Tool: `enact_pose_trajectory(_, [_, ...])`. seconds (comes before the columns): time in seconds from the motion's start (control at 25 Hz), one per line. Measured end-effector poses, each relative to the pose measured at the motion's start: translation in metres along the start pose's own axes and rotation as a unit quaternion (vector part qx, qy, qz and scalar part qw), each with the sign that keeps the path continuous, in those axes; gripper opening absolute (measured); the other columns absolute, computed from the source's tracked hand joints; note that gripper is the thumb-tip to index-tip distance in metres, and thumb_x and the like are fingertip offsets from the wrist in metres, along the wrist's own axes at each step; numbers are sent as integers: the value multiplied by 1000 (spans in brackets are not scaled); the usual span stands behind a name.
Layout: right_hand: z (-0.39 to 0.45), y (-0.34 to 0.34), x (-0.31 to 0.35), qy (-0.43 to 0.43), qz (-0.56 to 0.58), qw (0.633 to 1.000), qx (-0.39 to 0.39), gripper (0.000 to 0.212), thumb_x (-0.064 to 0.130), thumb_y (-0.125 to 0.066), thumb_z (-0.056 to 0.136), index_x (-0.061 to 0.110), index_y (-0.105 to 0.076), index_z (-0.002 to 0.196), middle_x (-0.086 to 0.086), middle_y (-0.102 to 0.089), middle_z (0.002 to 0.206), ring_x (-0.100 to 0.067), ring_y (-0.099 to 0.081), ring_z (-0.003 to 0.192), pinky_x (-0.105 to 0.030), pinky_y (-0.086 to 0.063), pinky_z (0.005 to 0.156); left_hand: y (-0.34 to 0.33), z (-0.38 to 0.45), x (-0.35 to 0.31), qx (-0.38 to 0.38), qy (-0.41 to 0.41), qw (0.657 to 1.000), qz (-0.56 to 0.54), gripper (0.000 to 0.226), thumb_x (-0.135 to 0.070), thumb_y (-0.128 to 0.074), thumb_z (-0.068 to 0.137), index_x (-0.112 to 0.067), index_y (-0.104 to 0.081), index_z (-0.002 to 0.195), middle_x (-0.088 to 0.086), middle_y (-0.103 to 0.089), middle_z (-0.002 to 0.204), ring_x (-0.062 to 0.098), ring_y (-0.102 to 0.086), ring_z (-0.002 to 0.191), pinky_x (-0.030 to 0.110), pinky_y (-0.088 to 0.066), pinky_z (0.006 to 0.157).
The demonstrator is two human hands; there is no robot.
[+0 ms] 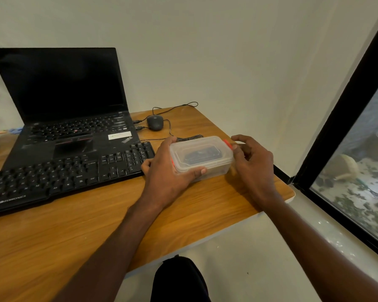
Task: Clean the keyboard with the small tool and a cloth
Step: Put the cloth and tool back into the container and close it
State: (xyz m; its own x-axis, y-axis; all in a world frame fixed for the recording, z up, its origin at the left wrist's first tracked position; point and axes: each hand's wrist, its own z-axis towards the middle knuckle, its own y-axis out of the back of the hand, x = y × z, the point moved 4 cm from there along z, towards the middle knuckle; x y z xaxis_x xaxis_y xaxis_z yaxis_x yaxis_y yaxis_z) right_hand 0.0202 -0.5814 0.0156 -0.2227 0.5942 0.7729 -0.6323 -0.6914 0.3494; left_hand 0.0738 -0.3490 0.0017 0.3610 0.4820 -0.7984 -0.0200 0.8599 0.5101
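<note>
Lying along the near left of the wooden table (74, 232), the black keyboard (59, 173) sits just in front of an open laptop (68, 101) with a dark screen, its right end touching the person's left hand (168, 168). That hand grips a clear plastic box (202, 156) with something dark inside, fingers and thumb wrapped round its left end, while the right hand (253, 162) pinches the red clip (228, 144) at the box's right end. Farther back, a corded mouse (155, 122) rests beside the laptop.
</note>
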Motion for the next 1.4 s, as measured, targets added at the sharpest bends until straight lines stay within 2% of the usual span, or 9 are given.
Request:
enact_pose_trajectory(0.2, [-2, -2, 12, 67, -142, 988, 10, 35, 32, -48, 109, 30, -55, 144, 6, -75, 114, -2, -63, 95, -2, -38, 82, 0, 2, 1, 4, -11, 1000, 6, 111, -69, -88, 68, -39, -31, 158, -13, -53, 149, 12, -36, 132, 48, -24, 122])
enact_pose_trajectory(0.28, [-2, -3, 14, 68, -159, 985, 23, 37, 31, -47, 110, 29, -53, 146, 5, -75, 115, -1, -61, 96, 2, -30, 79, 1, 1, 0, 5, -12, 1000, 10, 112, -70, -88, 67, -38, -31, 159, -12, -52, 151, 12, -37, 133, 48, -23, 122])
enact_pose_trajectory(0.36, [-3, -3, 16, 75, -164, 983, 29, 36, 30, -47, 110, 28, -53, 146, 5, -75, 113, -1, -61, 94, -1, -34, 82, 2, 0, -3, 3, -10, 1000, 12, 112, -67, -88, 69, -37, -31, 160, -11, -51, 153, 7, -30, 127, 49, -24, 122])
enact_pose_trajectory(0.56, [-1, -1, 14, 70, -102, 992, 17, 30, 33, -59, 105, 28, -59, 135, 11, -74, 102, -2, -68, 93, -38, -60, 87, 5, -2, -8, 2, -10, 1000, 20, 109, -66, -88, 70, -34, -34, 159, -8, -50, 153, 6, -25, 122, 52, -25, 122])
enact_pose_trajectory(0.72, [1, 0, 10, 28, -23, 999, 19, 40, 29, -68, 99, 26, -56, 137, 15, -70, 94, -2, -69, 94, -26, -61, 83, 5, -3, -7, -5, -15, 1000, 18, 105, -65, -88, 71, -35, -36, 156, -9, -53, 148, 7, -28, 121, 51, -25, 121])
enact_pose_trajectory(0.84, [2, 2, 9, 15, 37, 999, 17, 35, 24, -71, 97, 24, -61, 130, 9, -73, 98, -7, -72, 97, -30, -62, 83, 6, -2, -8, -4, -21, 1000, 13, 100, -64, -90, 69, -36, -40, 151, -14, -55, 136, 6, -30, 117, 51, -28, 120])
enact_pose_trajectory(1.0, [-2, -1, 9, 26, 21, 999, 26, 18, 25, -69, 99, 24, -67, 116, 10, -72, 102, -10, -70, 99, -36, -63, 81, 5, -4, -8, -5, -14, 1000, 3, 102, -64, -90, 68, -35, -41, 152, -9, -57, 140, 9, -32, 119, 52, -32, 119])
enact_pose_trajectory(1.2, [1, -4, 8, -9, -5, 999, 39, 32, 33, -65, 100, 27, -56, 130, 9, -66, 111, -6, -66, 102, -24, -61, 75, 1, -2, -3, 10, -15, 999, 26, 109, -73, -85, 69, -35, -33, 157, -10, -54, 149, 19, -42, 135, 47, -27, 117])
enact_pose_trajectory(1.4, [3, -4, 0, -62, -48, 996, 45, 47, 51, -58, 100, 22, -60, 137, 8, -67, 112, -6, -64, 98, -29, -59, 81, 3, -3, -3, -61, -30, 994, 85, 104, -96, -47, 76, -25, -39, 152, -3, -48, 148, 17, -44, 135, 42, -29, 110])
